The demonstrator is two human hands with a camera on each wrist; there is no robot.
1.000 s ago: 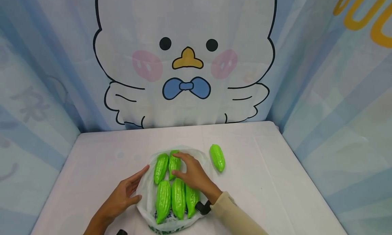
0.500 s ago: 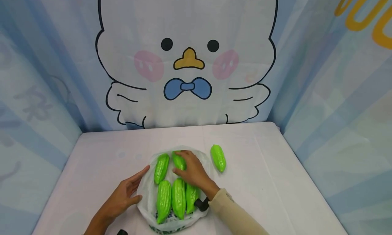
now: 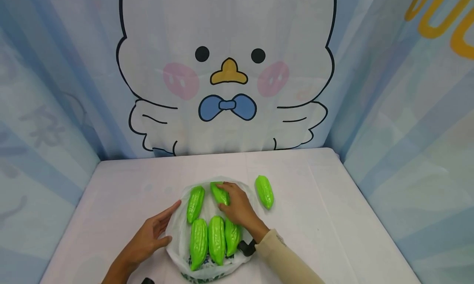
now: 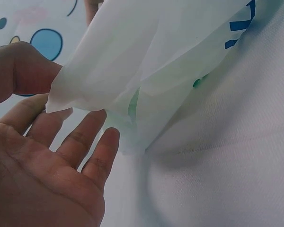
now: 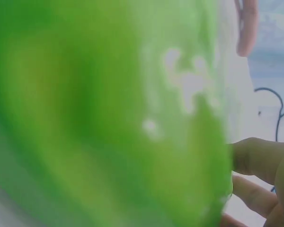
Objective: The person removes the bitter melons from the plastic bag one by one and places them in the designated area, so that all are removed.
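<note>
Lower centre, four green gourds [image 3: 198,244] lie in the bag [image 3: 181,232], the right hand [image 3: 240,206] gripping a fifth gourd [image 3: 216,189] there (left hand [image 3: 151,238] touching the bag, fingers relaxed); a sixth gourd [image 3: 264,192] lies outside, right

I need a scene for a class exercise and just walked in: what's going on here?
A person's right hand grips a green gourd at the far part of an open white plastic bag; whether it is lifted is unclear. The left hand touches the bag's edge. Four other gourds lie in the bag, and a sixth gourd lies outside it on the table.
</note>
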